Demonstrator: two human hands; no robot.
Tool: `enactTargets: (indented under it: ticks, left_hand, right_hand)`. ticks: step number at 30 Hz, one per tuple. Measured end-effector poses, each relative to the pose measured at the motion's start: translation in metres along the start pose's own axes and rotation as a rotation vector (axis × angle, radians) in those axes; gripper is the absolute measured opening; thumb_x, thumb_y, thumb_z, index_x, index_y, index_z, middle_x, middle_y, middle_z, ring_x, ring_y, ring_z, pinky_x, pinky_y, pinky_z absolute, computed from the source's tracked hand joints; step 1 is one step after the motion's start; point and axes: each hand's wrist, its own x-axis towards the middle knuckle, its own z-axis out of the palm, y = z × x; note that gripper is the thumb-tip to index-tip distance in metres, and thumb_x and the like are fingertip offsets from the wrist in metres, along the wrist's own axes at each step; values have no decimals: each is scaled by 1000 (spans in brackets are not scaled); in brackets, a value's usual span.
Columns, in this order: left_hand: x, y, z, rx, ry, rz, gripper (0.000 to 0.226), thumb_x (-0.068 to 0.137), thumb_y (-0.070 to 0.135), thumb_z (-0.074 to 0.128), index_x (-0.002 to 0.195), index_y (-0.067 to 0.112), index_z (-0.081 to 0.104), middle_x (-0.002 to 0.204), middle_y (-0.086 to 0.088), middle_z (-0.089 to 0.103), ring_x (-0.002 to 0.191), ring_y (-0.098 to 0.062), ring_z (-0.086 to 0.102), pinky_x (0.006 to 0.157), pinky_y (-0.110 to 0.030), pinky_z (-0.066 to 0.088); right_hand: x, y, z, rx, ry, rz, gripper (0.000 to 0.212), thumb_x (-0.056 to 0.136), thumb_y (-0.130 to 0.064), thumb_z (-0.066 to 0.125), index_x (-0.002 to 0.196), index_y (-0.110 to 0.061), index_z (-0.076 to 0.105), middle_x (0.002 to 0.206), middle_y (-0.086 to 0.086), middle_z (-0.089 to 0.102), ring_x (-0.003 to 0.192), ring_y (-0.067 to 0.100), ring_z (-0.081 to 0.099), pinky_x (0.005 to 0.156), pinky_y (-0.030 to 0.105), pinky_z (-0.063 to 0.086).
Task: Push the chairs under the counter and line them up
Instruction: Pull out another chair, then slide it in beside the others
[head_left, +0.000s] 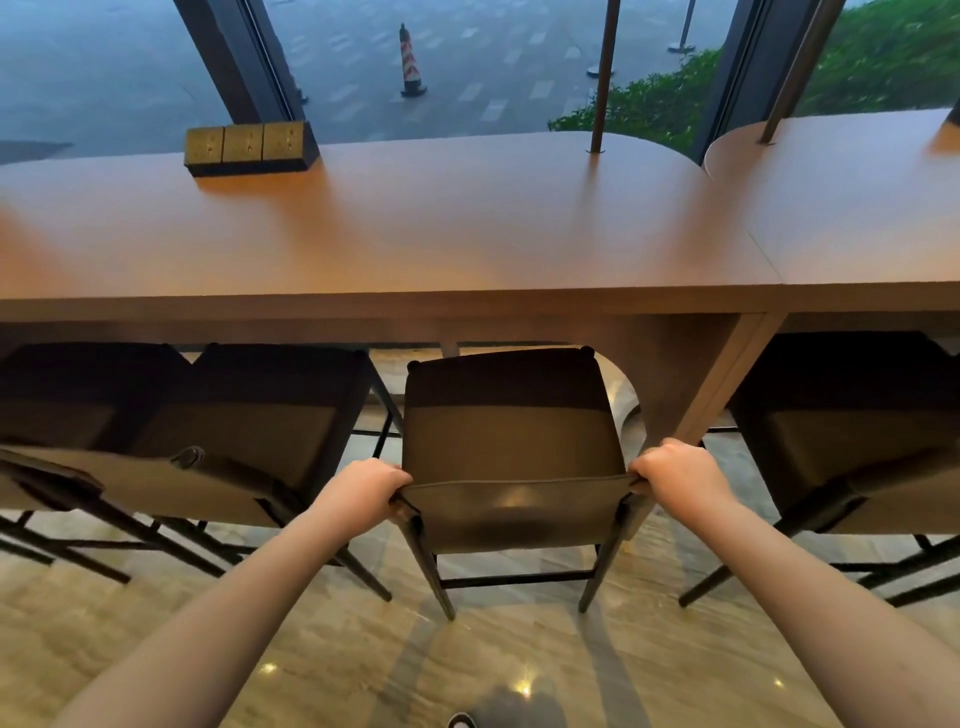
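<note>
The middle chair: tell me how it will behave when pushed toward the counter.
The middle chair probably slides stiffly as one piece: its dark frame is braced by crossbars. On the glossy floor its thin legs likely glide easily. Being tall and narrow, it may tip forward, since the left hand and right hand grip high on its backrest.

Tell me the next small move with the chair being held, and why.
Probably nudge the middle chair slightly left, keeping it square. Both hands, left hand and right hand, grip its backrest corners; its seat front already reaches the counter edge, but it sits close to the counter's support panel, with a wider gap to the chair on its left.
</note>
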Motion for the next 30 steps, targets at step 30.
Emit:
enactTargets:
  ticks: [30]
  left_hand:
    - [45,-35,-22,21,18,-17,18,96,20,63,112,19,72,99,-2,73,90,-17,70,87,-31,57]
  right_hand:
    - [45,-11,2,-44,52,47,13,95,-30,60,103,-30,70,93,-5,67,92,15,61,62,23,36]
